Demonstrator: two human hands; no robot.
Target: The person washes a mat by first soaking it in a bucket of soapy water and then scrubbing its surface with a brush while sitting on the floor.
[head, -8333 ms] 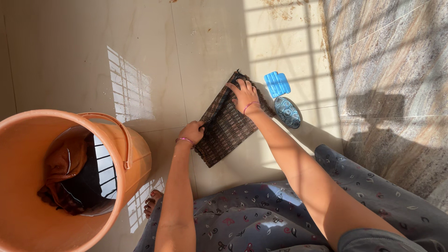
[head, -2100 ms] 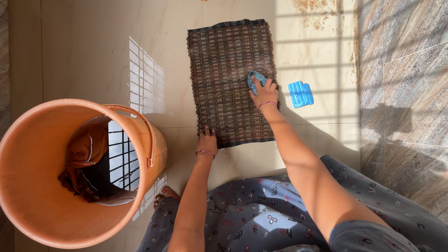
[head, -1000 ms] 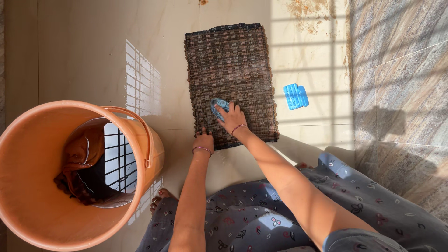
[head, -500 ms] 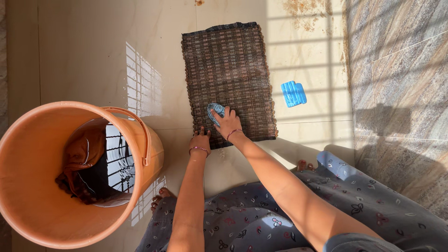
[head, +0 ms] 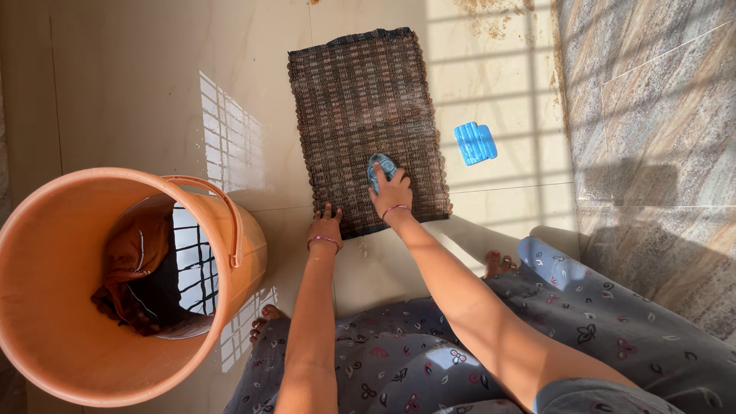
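Blue brush (head: 379, 165) now rightward on mat (head: 360, 92), under right-hand (head: 392, 195) grip

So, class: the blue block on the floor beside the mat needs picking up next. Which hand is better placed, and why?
Probably the right hand: it is nearer the blue block, though it holds the brush. The left hand presses the mat at its near edge, farther away.

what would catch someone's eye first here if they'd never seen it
Probably the big orange bucket at lower left, with wet cloth inside. Next, the dark woven mat spread flat on the tiled floor, where the right hand presses a blue brush and the left hand pins the near edge. A blue ridged block lies right of the mat.
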